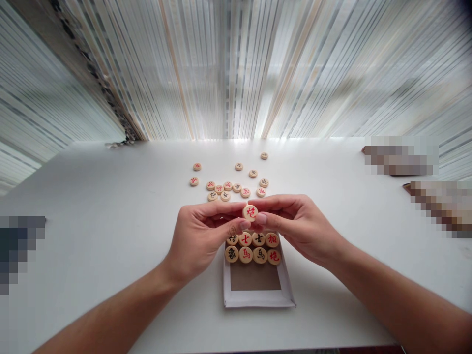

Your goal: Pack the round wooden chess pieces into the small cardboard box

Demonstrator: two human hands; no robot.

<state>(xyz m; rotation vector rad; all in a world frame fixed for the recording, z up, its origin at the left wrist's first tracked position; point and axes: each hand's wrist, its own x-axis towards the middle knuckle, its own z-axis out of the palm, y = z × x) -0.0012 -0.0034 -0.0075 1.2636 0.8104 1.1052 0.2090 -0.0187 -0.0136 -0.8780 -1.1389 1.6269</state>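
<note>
A round wooden Chinese chess piece [250, 212] with a red character is pinched between the fingertips of both hands. My left hand [201, 237] grips it from the left and my right hand [295, 221] from the right, just above a shallow white cardboard box [258, 298]. In the box's far half lie several wooden pieces [252, 247] in neat rows, with red or black characters. Its near half shows bare brown bottom.
Several loose chess pieces [236, 187] lie scattered on the white table [110, 221] beyond my hands. Blurred brown objects [401, 157] sit at the table's right edge, and a dark blurred thing [18, 246] at the left. Striped curtains hang behind.
</note>
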